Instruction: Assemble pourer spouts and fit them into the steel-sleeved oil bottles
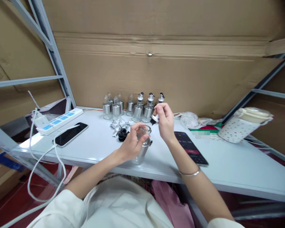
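Note:
Near the front edge of the table, my left hand (130,144) is closed around the neck of a glass bottle (139,157) with a silver metal sleeve. Its mouth points up and looks uncovered. Between the fingertips of my right hand (166,124) is a silver pourer cap (155,118) with a black part, held above and right of the bottle mouth. Several loose silver cap pieces (118,124) lie left of the bottle, beside a cluster of black stopper pieces (123,135). A small black piece (151,143) shows at the bottle's right side, partly hidden.
Several sleeved bottles (116,109) without caps stand at the back, beside bottles with pourers (147,111). A phone (191,148) lies under my right forearm. Leftward are another phone (71,134), cables and a power strip (61,121). A dotted flask (242,126) lies tilted at right.

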Demonstrator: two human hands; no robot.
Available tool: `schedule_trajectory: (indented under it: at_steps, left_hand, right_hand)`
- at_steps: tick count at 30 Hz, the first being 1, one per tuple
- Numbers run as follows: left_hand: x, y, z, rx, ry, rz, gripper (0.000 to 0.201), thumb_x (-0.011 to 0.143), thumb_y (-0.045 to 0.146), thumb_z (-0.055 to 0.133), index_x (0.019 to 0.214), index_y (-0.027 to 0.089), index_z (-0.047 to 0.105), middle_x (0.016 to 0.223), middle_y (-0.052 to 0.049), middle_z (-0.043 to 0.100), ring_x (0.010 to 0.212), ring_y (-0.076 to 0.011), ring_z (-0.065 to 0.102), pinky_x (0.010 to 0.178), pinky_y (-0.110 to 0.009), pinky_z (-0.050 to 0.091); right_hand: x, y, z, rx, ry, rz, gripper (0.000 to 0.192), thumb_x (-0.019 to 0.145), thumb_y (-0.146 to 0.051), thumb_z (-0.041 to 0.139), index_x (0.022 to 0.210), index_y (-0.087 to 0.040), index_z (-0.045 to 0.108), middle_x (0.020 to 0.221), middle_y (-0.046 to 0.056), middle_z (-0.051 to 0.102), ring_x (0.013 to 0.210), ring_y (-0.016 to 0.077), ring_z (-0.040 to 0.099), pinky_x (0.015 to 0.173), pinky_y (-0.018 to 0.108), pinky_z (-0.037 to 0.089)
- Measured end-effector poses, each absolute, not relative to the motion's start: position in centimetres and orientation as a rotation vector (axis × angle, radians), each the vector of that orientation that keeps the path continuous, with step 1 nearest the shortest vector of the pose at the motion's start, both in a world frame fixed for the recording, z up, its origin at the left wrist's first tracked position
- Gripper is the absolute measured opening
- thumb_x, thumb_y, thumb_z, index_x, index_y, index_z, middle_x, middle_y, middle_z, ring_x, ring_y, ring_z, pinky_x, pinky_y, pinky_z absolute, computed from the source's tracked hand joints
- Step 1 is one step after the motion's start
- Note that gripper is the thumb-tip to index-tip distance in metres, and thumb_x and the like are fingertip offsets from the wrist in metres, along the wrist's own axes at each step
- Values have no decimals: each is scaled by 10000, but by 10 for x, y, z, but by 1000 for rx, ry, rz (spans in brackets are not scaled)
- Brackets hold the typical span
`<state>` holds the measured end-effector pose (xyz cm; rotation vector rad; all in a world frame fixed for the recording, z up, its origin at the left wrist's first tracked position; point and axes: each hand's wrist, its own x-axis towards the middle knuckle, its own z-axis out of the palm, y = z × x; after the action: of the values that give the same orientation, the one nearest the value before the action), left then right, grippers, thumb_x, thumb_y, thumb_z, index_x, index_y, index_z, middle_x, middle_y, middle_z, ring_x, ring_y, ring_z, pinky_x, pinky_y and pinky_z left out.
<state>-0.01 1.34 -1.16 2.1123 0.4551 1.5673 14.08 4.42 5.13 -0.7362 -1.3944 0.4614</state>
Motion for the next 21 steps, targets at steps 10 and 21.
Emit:
schedule_trajectory:
  at_steps: [10,21]
  left_hand:
    - [-1,17,-17,2117,393,1595,549,972,353,389,1404,357,51,1075,-61,502,804,-139,663,764,-327,548]
    - [-4,16,-13,2239,424,1597,529,977,343,374,1437,308,114,1230,-122,532,853,-154,651,798,-317,529]
  right_hand:
    - [124,17,76,-643,-1590,588,239,782,-421,662,860,-260,503,624,-51,330,544,95,365,503,244,308]
    - [119,22,72,-403,-1634,211,419,873,-589,446,683,-223,521,616,-15,452,577,112,442,571,281,386]
